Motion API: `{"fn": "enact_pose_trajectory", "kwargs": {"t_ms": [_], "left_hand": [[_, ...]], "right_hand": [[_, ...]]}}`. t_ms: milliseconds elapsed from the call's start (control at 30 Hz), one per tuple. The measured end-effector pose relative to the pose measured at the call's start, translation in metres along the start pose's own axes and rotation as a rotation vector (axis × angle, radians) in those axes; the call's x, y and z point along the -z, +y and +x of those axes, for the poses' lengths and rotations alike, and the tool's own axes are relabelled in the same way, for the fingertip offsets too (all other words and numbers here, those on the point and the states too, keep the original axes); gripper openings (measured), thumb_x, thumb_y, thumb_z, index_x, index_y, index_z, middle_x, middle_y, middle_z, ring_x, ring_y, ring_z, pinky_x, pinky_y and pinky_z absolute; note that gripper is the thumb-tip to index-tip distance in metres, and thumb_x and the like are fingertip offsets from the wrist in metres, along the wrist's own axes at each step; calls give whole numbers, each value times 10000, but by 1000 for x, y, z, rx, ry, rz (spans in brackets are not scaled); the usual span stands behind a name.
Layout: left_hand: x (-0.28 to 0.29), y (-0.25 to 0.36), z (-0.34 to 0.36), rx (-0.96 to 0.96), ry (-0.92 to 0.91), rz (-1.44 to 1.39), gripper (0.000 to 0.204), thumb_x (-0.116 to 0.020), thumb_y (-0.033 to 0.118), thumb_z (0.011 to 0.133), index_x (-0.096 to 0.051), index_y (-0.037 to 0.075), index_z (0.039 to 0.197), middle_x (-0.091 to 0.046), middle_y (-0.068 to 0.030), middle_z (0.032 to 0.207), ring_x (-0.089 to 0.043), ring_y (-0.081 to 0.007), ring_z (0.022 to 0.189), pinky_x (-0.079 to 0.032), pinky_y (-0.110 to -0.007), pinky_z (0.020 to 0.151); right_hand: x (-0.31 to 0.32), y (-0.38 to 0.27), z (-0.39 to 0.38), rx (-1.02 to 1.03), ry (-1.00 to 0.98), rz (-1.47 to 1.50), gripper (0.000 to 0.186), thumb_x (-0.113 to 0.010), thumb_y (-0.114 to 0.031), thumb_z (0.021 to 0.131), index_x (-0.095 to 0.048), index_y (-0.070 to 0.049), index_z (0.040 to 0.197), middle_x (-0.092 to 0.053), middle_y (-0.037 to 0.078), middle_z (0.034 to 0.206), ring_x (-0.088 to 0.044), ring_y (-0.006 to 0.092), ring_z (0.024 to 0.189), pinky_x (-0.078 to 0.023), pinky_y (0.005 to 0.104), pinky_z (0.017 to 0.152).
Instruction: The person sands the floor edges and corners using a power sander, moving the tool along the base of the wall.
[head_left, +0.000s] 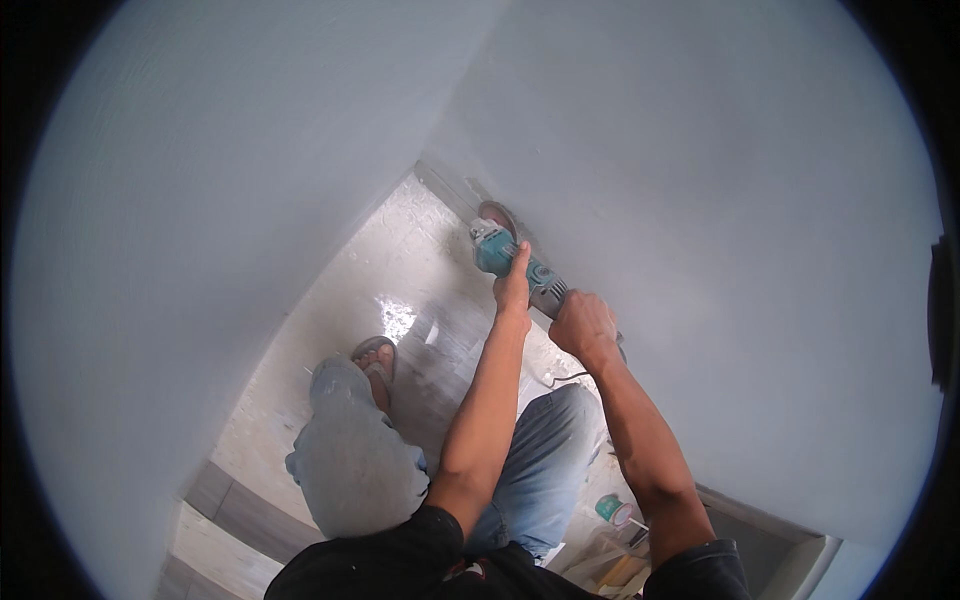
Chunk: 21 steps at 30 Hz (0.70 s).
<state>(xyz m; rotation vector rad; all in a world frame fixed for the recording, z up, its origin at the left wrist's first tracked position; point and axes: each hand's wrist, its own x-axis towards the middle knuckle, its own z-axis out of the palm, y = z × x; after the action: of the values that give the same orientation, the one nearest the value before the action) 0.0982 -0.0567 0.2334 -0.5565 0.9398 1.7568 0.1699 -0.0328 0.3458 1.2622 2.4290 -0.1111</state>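
Observation:
A teal and grey angle grinder (493,252) is held in both hands, low beside the right-hand wall (700,200). Its round reddish disc (497,215) is at the foot of that wall, where a rough grey strip (447,190) runs toward the corner. My left hand (514,293) wraps the front of the body just behind the head, thumb laid along the top. Around the rear of the grinder closes my right hand (585,322). A dark cord (568,379) trails from the back end. The exact contact between disc and wall is hard to make out.
Another plain wall (200,200) rises on the left and meets the right one at a corner. My sandalled foot (376,356) rests on the dusty floor (350,270). A small green-labelled container (613,510) and scraps lie by my right arm; grey tiles (245,515) edge the lower left.

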Motion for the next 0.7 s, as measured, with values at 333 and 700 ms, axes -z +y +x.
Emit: {"fn": "enact_pose_trajectory", "kwargs": {"t_ms": [333,700], "left_hand": [[6,35,17,-150,-74,-52,926,-739,537,774,-407,-76,1383,-444,-155,1412,-431,-265,1287,-321,-382,1088],[10,2,20,-70,-83,-15,916,-731,543,784,-412,-73,1382,-453,-139,1411,-443,-247,1276,-332,-369,1070]], "right_hand": [[10,-26,14,59,42,82,236,-535,-62,734,-682,36,890,-671,282,921,-660,421,927,-526,488,828],[-5,-6,6,10,19,29,236,-537,-66,725,-700,39,858,-674,278,913,-661,424,911,-527,483,828]]}}
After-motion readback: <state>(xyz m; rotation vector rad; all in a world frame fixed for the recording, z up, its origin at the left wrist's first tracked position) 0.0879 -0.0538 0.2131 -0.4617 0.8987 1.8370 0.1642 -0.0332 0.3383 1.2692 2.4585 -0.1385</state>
